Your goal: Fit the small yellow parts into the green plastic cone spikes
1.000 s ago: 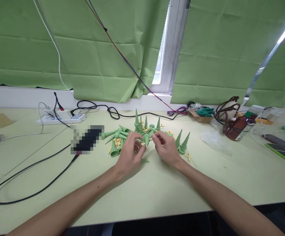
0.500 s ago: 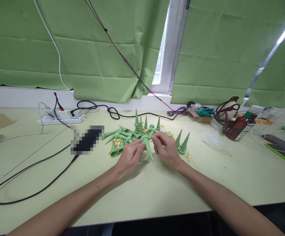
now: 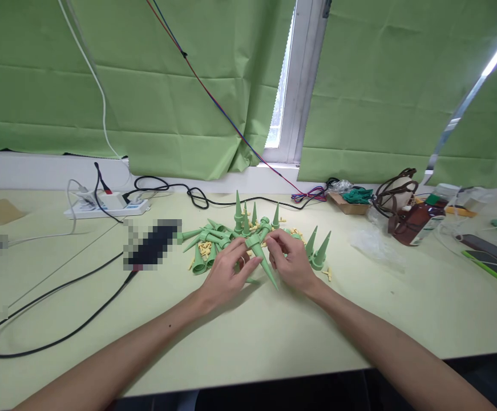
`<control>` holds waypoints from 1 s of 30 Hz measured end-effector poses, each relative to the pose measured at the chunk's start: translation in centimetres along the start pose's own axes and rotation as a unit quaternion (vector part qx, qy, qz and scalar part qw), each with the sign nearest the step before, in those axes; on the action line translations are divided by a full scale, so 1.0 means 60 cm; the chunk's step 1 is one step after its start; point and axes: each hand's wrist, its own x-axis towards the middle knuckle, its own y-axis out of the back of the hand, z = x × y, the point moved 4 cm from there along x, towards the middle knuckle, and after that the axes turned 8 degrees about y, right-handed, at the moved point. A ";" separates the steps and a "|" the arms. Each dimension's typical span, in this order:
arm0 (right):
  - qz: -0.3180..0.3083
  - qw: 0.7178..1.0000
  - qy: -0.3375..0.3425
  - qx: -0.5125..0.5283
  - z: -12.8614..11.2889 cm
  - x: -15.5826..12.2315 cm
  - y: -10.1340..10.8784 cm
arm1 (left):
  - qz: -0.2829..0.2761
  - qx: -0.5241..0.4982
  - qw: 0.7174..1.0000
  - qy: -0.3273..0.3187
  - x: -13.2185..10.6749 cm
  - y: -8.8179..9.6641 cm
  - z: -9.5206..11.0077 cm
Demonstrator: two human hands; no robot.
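Note:
A green plastic watering spike [image 3: 265,264] slants between my two hands, its point aimed down and to the right. My left hand [image 3: 229,271] grips it near the collar, with the thumb alongside the cone. On the other side, the fingers of my right hand [image 3: 289,257] are pinched together close to the collar; what sits between the fingertips is too small and hidden to make out. Behind the hands lies a heap of similar green spikes [image 3: 199,261] with small yellow T-shaped pieces [image 3: 205,249] among them. Two spikes [image 3: 322,251] stand point-up right of my right hand.
A dark, blurred-out device [image 3: 154,245] with a black cable lies left of the heap. Farther back are a white power strip [image 3: 106,206] and black cords. To the right are a clear plastic bag [image 3: 376,248], a brown bottle [image 3: 419,220] and a cardboard box [image 3: 348,204].
The spike's tip has swung to the right and toward me. My left thumb has shifted right and lower along the cone, while my right hand has stayed almost in place.

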 end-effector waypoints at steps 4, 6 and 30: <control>0.000 1.000 0.009 -0.007 0.000 0.003 0.001 | 0.004 -0.002 1.000 -0.007 -0.002 -0.003 -0.002; 0.001 1.000 0.017 -0.016 -0.001 0.004 0.001 | 0.010 -0.001 1.000 -0.014 -0.003 -0.004 -0.002; -0.011 0.999 0.009 -0.052 -0.004 -0.002 -0.007 | 0.084 0.024 0.996 -0.015 0.004 0.003 -0.018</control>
